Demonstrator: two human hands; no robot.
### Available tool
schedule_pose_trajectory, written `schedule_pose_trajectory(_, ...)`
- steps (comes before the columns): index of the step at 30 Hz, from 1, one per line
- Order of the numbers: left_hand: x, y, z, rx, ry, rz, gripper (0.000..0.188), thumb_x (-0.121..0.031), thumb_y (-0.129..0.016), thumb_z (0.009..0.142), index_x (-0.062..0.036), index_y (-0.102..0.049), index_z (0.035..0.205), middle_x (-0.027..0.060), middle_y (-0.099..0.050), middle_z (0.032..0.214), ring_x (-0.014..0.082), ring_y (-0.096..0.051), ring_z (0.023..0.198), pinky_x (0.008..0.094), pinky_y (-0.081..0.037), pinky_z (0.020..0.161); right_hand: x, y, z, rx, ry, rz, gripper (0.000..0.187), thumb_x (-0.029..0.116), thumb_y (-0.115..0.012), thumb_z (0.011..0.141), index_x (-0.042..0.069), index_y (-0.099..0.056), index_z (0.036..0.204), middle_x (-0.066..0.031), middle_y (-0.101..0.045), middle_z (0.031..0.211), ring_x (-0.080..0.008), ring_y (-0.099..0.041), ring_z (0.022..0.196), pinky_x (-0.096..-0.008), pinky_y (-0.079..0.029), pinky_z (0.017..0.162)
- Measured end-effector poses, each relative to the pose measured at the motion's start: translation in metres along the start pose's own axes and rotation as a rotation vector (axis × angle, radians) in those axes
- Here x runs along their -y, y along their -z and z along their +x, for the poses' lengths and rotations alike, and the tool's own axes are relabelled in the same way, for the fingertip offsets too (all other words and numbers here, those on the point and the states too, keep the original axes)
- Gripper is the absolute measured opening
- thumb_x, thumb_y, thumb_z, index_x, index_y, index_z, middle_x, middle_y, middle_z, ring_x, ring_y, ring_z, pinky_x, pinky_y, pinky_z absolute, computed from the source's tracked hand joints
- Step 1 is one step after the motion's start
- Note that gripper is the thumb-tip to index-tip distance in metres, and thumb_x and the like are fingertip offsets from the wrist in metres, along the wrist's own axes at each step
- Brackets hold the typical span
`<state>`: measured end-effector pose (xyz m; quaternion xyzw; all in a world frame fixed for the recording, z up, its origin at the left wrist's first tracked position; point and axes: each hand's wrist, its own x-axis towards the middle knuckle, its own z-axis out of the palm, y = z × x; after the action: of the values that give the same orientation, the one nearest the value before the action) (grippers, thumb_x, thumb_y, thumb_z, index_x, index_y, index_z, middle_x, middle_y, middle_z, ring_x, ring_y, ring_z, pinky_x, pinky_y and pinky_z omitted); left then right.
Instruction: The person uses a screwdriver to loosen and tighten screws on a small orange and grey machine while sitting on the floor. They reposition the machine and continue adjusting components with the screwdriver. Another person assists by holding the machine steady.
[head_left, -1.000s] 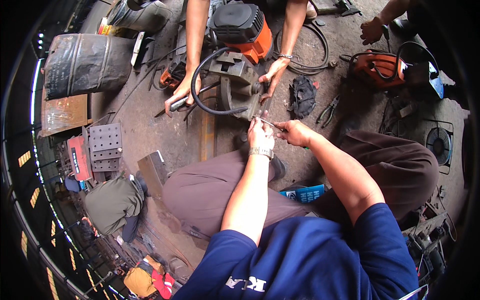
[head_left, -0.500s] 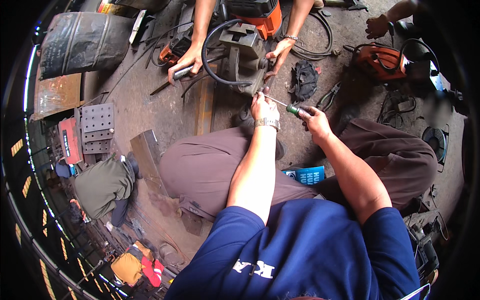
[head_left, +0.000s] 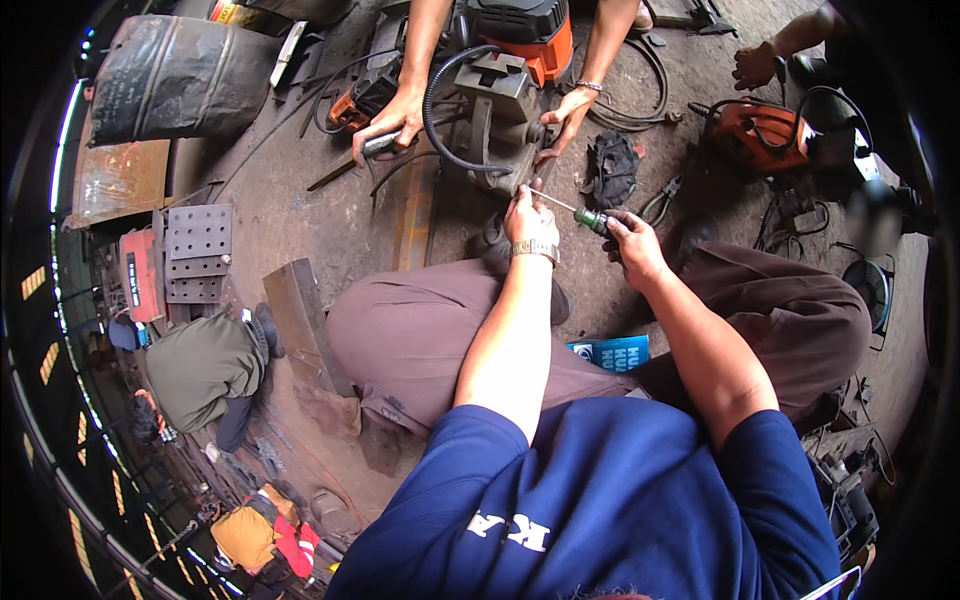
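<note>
My right hand point(head_left: 637, 248) is closed round the handle of a screwdriver point(head_left: 592, 219), whose thin shaft points up and left. At the shaft's tip, my left hand point(head_left: 530, 222), with a watch point(head_left: 536, 249) on the wrist, is pinched together at the lower end of a machine's grey metal body point(head_left: 497, 115). What its fingers hold is hidden. The machine has an orange-and-black housing point(head_left: 545, 45) and a black ribbed hose point(head_left: 432, 115). Another person's hand point(head_left: 570, 112) rests on the metal body; their other hand point(head_left: 398, 120) grips a dark handle left of the hose.
Right of the machine lie a black cloth-like bundle point(head_left: 613, 165), pliers point(head_left: 660, 200) and a coiled cable point(head_left: 650, 90). A second orange machine point(head_left: 757, 135) stands at the right near another person's hand point(head_left: 755, 66). A blue packet point(head_left: 612, 353) lies between my legs. Far left is a drum point(head_left: 180, 80).
The view has shifted slightly. My hands and the screwdriver keep nearly the same place at the machine; the other person's hands stay on it.
</note>
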<state>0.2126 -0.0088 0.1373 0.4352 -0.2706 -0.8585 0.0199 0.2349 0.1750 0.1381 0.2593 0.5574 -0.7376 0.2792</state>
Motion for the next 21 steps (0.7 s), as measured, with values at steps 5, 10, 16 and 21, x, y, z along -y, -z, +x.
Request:
schedule_pose_trajectory(5, 0.004, 0.006, 0.017, 0.017, 0.005, -0.322, 0.021, -0.024, -0.04, 0.104, -0.0069, -0.053, 0.102, 0.0094, -0.069, 0.099, 0.009, -0.031, 0.037, 0.0222, -0.029, 0.033, -0.001, 0.001, 0.0, 0.008, 0.081, -0.092, 0.021, 0.015, -0.059, 0.096, 0.003, -0.064, 0.112, -0.0024, -0.063, 0.085, -0.0116, -0.056, 0.061, -0.0258, -0.041, 0.048)
schedule_pose_trajectory(10, 0.008, 0.005, 0.021, 0.017, 0.049, -0.288, 0.02, -0.019, -0.037, 0.104, -0.0095, -0.043, 0.087, 0.0092, -0.066, 0.118, 0.0087, -0.03, 0.04, 0.0228, -0.028, 0.038, -0.002, 0.008, 0.002, -0.028, 0.114, -0.117, 0.021, 0.014, -0.058, 0.096, 0.002, -0.064, 0.112, -0.0018, -0.062, 0.083, -0.0111, -0.055, 0.061, -0.0259, -0.041, 0.049)
schedule_pose_trajectory(16, 0.004, 0.005, 0.014, 0.028, 0.034, -0.25, 0.024, -0.019, -0.039, 0.103, -0.009, -0.042, 0.081, 0.0094, -0.066, 0.119, 0.0086, -0.028, 0.039, 0.0231, -0.027, 0.038, 0.005, 0.007, -0.001, -0.034, 0.077, -0.071, 0.019, 0.014, -0.057, 0.096, 0.004, -0.065, 0.11, -0.0001, -0.061, 0.078, -0.0089, -0.052, 0.059, -0.024, -0.04, 0.049)
schedule_pose_trajectory(21, 0.002, -0.007, 0.002, 0.0, 0.053, -0.176, 0.026, -0.019, -0.038, 0.103, -0.0091, -0.042, 0.08, 0.0093, -0.066, 0.12, 0.0084, -0.028, 0.04, 0.0232, -0.027, 0.037, 0.0, 0.013, 0.001, -0.047, 0.07, -0.059, 0.02, 0.017, -0.058, 0.096, 0.001, -0.064, 0.105, -0.0028, -0.061, 0.081, -0.0116, -0.054, 0.059, -0.0274, -0.042, 0.051)
